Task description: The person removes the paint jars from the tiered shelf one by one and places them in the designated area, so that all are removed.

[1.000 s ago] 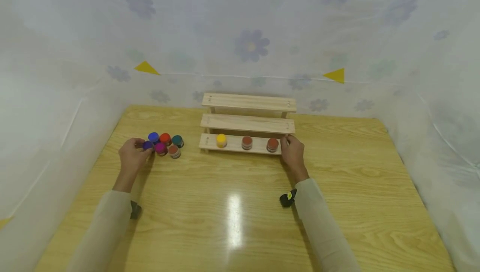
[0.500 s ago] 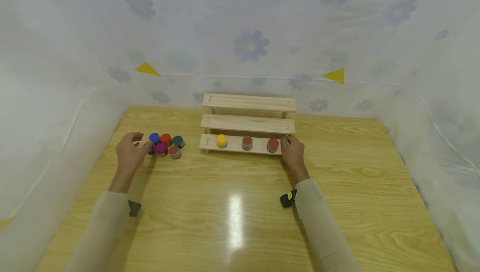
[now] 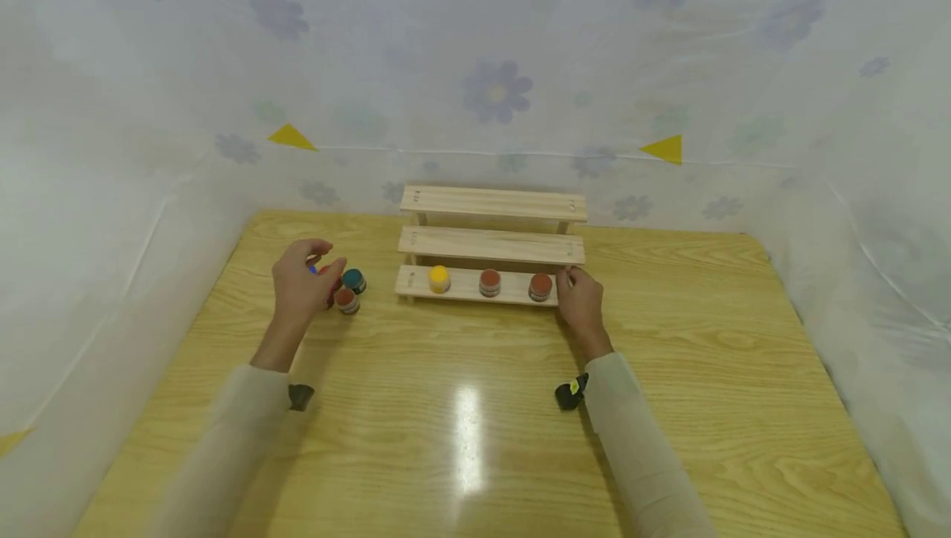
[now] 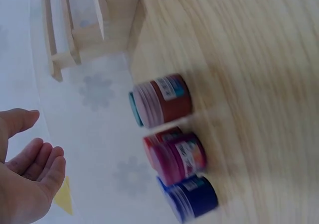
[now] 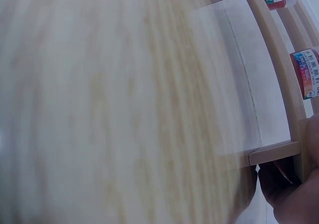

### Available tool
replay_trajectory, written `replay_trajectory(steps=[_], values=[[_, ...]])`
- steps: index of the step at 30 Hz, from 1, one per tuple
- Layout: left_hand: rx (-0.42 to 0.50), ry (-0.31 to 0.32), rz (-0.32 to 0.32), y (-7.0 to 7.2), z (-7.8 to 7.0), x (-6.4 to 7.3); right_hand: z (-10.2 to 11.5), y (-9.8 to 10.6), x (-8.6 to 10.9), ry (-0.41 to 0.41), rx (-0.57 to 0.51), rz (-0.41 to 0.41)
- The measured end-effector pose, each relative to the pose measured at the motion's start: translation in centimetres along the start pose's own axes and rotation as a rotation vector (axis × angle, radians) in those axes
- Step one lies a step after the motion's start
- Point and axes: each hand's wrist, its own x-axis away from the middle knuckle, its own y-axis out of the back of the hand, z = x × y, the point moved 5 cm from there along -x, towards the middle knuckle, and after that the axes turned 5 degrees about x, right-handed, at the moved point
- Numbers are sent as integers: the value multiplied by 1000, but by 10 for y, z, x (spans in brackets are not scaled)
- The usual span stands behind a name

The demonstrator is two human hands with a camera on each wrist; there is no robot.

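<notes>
My left hand (image 3: 297, 282), fingers loosely bent and holding nothing, hovers over a cluster of small paint jars in the head view, hiding some of them. A teal-lidded jar (image 3: 353, 280) and a brown-red jar (image 3: 346, 300) show to its right. The left wrist view shows a magenta jar (image 4: 182, 159) and a dark blue jar (image 4: 197, 198) standing apart from that hand. At the right end of a three-step wooden rack (image 3: 490, 245), my right hand (image 3: 581, 303) grips the lowest board. That board bears a yellow jar (image 3: 439, 278) and two brown-red jars (image 3: 489, 282).
A pale wood-grain table (image 3: 669, 406) carries the rack and jars. Flowered white sheeting (image 3: 498, 43) rises behind and at both sides, with yellow triangles (image 3: 664, 149) on it. Wrist cameras (image 3: 570, 394) sit by both cuffs.
My left hand touched the dark blue jar, let go of it, then moved right over the other jars. My right hand has stayed on the rack's end.
</notes>
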Motion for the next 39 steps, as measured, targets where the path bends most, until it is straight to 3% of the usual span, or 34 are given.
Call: replay_trajectory(steps=[4, 8, 15, 19, 25, 31, 39], values=[[-62, -101, 28, -14, -16, -1, -1, -1, -1, 4, -8, 0], [-106, -149, 72, -32, -30, -1, -2, -1, -1, -3, -24, 1], [16, -167, 221, -71, -47, 5, -3, -1, -1, -6, -31, 0], [31, -147, 322, -89, -56, 9, -4, -2, -1, -9, -32, 3], [-6, -57, 434, -106, -58, 11, -3, -2, 0, -5, -29, 12], [-50, 11, 480, -116, -57, 13, -4, -2, -1, -10, -23, 10], [-81, -50, 485, -125, -58, 14, -4, -2, 0, -12, -25, 11]])
